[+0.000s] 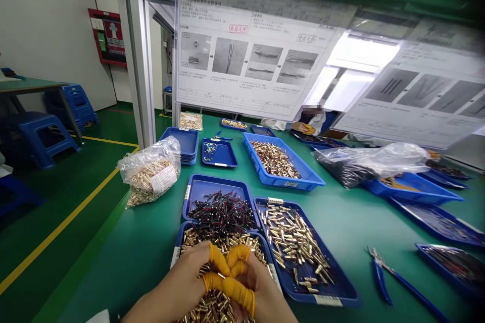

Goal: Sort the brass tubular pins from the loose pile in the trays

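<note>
My left hand (185, 280) and my right hand (261, 287) meet over a blue tray (273, 271) heaped with brass-coloured metal sleeves (212, 308). Yellow finger cots cover several fingertips, which are pinched together. Whatever lies between them is hidden by the fingers. Just beyond, another blue tray (215, 184) carries a tangle of black and red wires (223, 212) that spills toward the sleeves. To the right of my hands, a long blue tray (328, 302) contains metal sleeves with thin wires attached (291, 237).
A plastic bag of metal parts (151, 176) rests at the left. Farther back are a blue bin (310, 181) of sleeves and stacked trays (182, 141). Pliers (379, 267) lie at right. Instruction sheets (250, 50) hang above. A co-worker's hand (301, 127) shows across the table.
</note>
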`<control>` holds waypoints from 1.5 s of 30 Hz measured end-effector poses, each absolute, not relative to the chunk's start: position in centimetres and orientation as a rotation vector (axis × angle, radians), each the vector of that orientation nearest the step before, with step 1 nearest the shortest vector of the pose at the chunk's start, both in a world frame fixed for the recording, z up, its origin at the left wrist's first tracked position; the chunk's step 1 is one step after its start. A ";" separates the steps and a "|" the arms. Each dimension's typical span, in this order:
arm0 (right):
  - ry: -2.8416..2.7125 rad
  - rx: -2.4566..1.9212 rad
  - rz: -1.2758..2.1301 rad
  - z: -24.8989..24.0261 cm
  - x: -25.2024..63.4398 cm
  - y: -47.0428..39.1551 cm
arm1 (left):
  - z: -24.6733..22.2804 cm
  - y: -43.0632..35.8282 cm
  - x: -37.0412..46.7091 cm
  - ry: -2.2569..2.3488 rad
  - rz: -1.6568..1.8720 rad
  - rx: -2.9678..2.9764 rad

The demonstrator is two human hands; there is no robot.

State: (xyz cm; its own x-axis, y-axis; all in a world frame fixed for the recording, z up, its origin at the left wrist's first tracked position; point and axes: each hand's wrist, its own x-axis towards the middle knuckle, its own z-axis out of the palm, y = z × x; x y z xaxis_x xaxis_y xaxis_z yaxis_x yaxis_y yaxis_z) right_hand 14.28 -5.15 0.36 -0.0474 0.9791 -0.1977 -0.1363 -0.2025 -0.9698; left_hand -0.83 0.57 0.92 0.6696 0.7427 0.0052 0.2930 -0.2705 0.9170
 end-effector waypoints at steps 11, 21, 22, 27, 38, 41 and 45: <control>-1.208 -1.827 0.320 -0.6 22.5 -4.7 | -2.0 1.2 -0.2 0.912 0.421 2.095; -1.703 -1.591 0.453 -0.2 15.5 -5.9 | -0.9 0.7 -0.7 0.811 0.574 2.290; -1.755 -1.605 0.402 -0.3 15.1 -5.9 | -0.7 0.6 -0.7 0.795 0.588 2.311; -1.784 -1.686 0.275 -1.0 14.2 -5.9 | 0.1 0.3 -0.8 0.724 0.618 2.441; -1.528 -1.607 0.665 -0.9 14.7 -6.2 | 0.2 1.2 -0.8 0.857 0.863 2.161; -1.540 -1.637 0.644 -0.8 14.5 -6.3 | 0.8 0.6 -0.5 0.806 0.764 2.126; -1.465 -1.631 0.698 -1.3 14.2 -6.4 | 0.9 0.0 -0.2 0.820 0.725 2.047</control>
